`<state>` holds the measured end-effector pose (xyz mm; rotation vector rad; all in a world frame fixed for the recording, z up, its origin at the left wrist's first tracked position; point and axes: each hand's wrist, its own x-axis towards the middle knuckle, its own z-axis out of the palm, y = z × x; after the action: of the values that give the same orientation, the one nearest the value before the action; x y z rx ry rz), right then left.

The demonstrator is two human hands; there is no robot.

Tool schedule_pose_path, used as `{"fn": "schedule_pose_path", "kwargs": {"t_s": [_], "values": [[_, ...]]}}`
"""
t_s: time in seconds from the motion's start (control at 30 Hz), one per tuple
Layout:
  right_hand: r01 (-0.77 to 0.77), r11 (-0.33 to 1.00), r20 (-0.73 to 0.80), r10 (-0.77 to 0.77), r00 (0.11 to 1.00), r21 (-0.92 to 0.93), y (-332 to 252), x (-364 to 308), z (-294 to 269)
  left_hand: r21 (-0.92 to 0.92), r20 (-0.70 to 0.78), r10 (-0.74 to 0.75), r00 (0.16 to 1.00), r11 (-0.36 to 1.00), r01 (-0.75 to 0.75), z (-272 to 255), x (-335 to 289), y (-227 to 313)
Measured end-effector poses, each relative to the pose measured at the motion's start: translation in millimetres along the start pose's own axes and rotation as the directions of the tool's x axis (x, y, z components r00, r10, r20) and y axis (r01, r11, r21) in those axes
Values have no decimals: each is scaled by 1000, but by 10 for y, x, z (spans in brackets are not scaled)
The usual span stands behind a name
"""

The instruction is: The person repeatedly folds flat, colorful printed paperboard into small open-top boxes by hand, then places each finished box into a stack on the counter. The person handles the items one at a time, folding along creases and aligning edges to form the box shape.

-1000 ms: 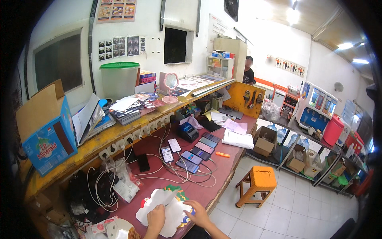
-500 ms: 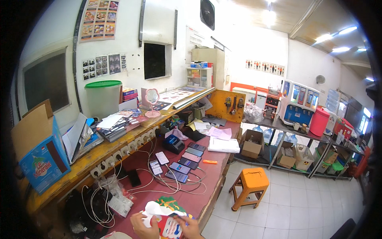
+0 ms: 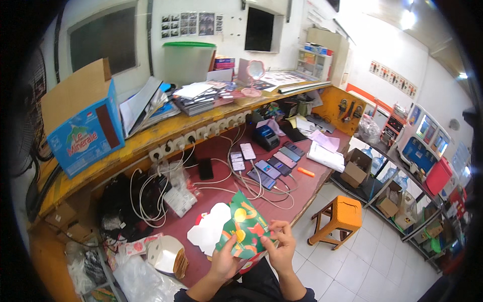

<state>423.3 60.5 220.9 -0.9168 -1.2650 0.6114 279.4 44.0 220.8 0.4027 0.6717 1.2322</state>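
Both hands are on a green printed paper carton piece (image 3: 245, 227) with red, yellow and orange shapes, held tilted at the table's near edge. My left hand (image 3: 225, 260) grips its lower left corner, thumb lying on the printed face. At the right edge my right hand (image 3: 280, 249) pinches it between thumb and bent fingers. A white carton piece (image 3: 207, 232) with a bit of red at its edge lies just left of the green one; whether they are joined is hidden. Farther left stands an open white paper box (image 3: 164, 251) beside a stack of brown pieces (image 3: 180, 263).
Several phones (image 3: 267, 169) with white charging cables lie beyond my hands on the red tabletop (image 3: 214, 194). A yellow shelf edge with sockets (image 3: 178, 145) runs behind. Plastic bags (image 3: 143, 279) are at lower left; an orange stool (image 3: 338, 221) stands on the right.
The view has swung down and left, bringing the white box and plastic bags into sight. The carton's green face now shows between my hands, where a red-and-white part was before.
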Motion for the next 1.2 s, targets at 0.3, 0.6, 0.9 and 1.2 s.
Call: {"fn": "schedule_pose_path", "kwargs": {"t_s": [0.3, 0.6, 0.9, 1.2], "values": [[83, 936, 13, -84, 996, -343, 58, -169, 72, 424, -54, 495, 867, 798, -429, -200, -54, -429], [-153, 944, 360, 40, 932, 291, 198, -123, -157, 6, 486, -131, 864, 989, 147, -799, 341, -450], [77, 996, 480, -44, 876, -49, 167, -54, -438, 243, 255, -237, 938, 954, 175, -510, 357, -547], [-342, 885, 730, 3, 683, 316, 409, 95, -577, 277, 230, -252, 940, 943, 186, -488, 404, -518]]}}
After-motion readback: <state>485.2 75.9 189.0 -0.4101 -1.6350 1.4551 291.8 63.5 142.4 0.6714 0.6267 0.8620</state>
